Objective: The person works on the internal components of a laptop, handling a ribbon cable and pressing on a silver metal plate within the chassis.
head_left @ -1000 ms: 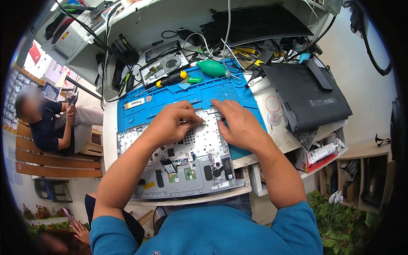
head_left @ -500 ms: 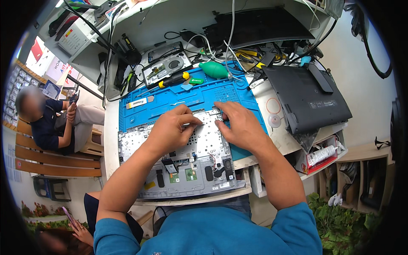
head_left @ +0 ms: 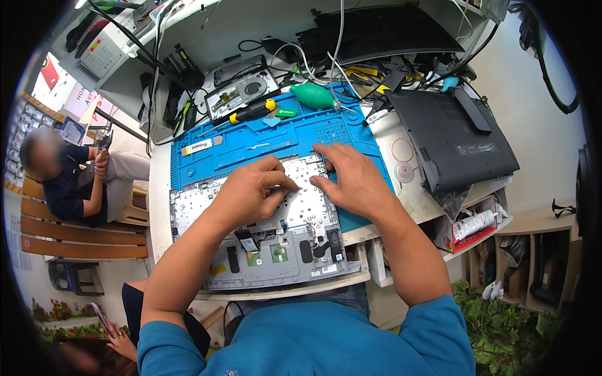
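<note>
An opened laptop chassis (head_left: 289,216) lies in front of me, its silver metal plate facing up, with green boards and dark speaker pieces along the near side. My left hand (head_left: 249,193) is over the middle of the plate, thumb and fingers pinched together close to the metal. Whatever sits between those fingertips is too small to make out. At the chassis's far right corner rests my right hand (head_left: 359,182), thumb and index finger apart, touching the edge. Beneath the far part of the chassis spreads a blue repair mat (head_left: 241,145).
On the mat are a yellow-and-black screwdriver (head_left: 253,111) and a green air blower (head_left: 313,96). A dark laptop cover (head_left: 464,150) stands to the right. Behind lie a laptop part with a fan (head_left: 241,94), cables and a black panel (head_left: 382,34). A person (head_left: 59,169) sits at left.
The view has shifted slightly, so the bench appears a little further left and up. Both hands keep nearly the same places on the chassis, the left still pinching.
</note>
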The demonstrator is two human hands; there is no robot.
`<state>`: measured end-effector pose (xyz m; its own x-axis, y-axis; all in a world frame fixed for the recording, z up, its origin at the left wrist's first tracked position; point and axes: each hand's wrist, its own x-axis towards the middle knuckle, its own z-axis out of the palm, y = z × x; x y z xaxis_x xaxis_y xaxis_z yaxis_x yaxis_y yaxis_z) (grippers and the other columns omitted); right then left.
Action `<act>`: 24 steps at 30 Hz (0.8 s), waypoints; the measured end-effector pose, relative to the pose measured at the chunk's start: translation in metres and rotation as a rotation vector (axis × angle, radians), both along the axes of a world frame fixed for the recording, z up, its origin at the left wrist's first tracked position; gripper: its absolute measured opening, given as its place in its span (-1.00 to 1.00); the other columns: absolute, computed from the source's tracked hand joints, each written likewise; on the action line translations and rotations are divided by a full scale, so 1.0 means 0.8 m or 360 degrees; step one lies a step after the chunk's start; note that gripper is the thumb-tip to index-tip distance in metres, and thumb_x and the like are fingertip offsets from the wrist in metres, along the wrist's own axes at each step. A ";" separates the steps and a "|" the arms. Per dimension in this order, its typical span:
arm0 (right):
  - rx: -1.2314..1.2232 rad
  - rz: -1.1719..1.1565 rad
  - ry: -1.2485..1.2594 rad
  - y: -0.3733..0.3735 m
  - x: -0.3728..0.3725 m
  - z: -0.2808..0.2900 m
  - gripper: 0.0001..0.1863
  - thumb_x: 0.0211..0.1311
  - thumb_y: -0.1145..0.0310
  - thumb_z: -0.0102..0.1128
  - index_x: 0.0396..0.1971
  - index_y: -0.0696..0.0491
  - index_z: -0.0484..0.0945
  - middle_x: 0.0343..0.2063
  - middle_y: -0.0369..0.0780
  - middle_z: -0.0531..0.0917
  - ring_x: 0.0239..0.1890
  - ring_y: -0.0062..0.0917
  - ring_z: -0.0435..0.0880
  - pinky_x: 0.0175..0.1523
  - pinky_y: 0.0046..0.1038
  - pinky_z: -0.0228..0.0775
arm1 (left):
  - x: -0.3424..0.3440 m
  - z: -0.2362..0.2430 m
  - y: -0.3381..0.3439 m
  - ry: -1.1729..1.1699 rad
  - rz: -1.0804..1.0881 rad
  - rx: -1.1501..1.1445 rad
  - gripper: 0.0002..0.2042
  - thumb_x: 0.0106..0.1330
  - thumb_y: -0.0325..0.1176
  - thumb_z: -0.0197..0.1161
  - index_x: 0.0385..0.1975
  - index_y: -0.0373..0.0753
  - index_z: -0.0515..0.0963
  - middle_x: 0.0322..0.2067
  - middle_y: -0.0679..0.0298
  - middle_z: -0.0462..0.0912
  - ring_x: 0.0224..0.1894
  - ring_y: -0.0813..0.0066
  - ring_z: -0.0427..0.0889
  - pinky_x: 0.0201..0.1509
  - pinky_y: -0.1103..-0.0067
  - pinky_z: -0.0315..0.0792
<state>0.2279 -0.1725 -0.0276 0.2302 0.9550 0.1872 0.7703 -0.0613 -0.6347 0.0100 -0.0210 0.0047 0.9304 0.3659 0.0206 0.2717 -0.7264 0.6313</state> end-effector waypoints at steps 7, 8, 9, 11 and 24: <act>0.0134 0.0014 0.0045 0.000 0.004 -0.008 -0.44 0.37 0.35 0.51 0.33 0.18 0.62 0.01 -0.03 0.79 0.11 -0.09 0.76 0.24 -0.08 0.61 | 0.003 0.001 -0.004 -0.0056 -0.0117 0.0073 -0.72 0.27 -0.60 0.44 -0.11 -0.10 0.90 -0.13 0.25 0.76 -0.23 0.35 0.82 -0.14 0.46 0.73; 0.0124 0.0009 0.0054 0.001 0.003 -0.007 -0.43 0.37 0.36 0.51 0.33 0.18 0.62 0.01 -0.02 0.79 0.11 -0.09 0.77 0.25 -0.08 0.61 | 0.004 -0.002 -0.004 -0.0070 -0.0115 0.0109 -0.72 0.26 -0.60 0.44 -0.11 -0.09 0.90 -0.12 0.25 0.76 -0.24 0.34 0.82 -0.14 0.46 0.73; 0.0115 0.0005 0.0062 0.001 0.003 -0.005 -0.43 0.37 0.36 0.51 0.33 0.18 0.62 0.01 -0.02 0.79 0.11 -0.09 0.77 0.25 -0.08 0.61 | 0.005 -0.004 -0.004 -0.0083 -0.0112 0.0145 -0.72 0.26 -0.60 0.44 -0.11 -0.09 0.90 -0.12 0.25 0.77 -0.25 0.33 0.82 -0.14 0.45 0.73; 0.0086 0.0002 0.0080 0.001 0.004 -0.003 -0.43 0.37 0.36 0.51 0.34 0.18 0.61 0.03 -0.01 0.80 0.11 -0.09 0.77 0.26 -0.08 0.61 | 0.006 -0.007 -0.004 -0.0086 -0.0105 0.0153 -0.71 0.26 -0.59 0.45 -0.11 -0.07 0.90 -0.12 0.24 0.77 -0.26 0.30 0.83 -0.14 0.44 0.73; 0.0125 0.0000 0.0055 -0.001 0.005 -0.007 -0.42 0.38 0.36 0.50 0.35 0.18 0.62 0.06 0.01 0.80 0.09 -0.09 0.79 0.26 -0.09 0.62 | 0.000 -0.011 -0.007 -0.0302 0.0069 -0.0072 -0.72 0.25 -0.62 0.47 -0.10 -0.13 0.89 -0.13 0.23 0.74 -0.14 0.30 0.80 -0.05 0.45 0.67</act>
